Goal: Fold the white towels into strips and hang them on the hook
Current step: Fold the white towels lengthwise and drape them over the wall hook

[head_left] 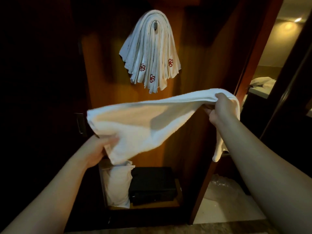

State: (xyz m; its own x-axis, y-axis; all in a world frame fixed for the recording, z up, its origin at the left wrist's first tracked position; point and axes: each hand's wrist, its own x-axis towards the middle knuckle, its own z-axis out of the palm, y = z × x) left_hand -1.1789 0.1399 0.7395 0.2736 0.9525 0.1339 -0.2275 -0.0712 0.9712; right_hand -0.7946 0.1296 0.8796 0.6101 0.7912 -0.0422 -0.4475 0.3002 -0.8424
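We are mid-fold: our left hand (99, 149) and right hand (219, 108) each pinch an end of the white towel (141, 125), stretched below the hook (155, 25) already loaded with hung towels (150, 53). Next, we likely narrow it into a strip.

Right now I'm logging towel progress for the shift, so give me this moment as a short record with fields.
held towel: white towel spread between both hands, not yet a strip
left hand: left hand grips its lower left corner
right hand: right hand grips its upper right edge
hook: hook carries a bundle of hung towels, some with red flower marks
below: white pillow beside a black box
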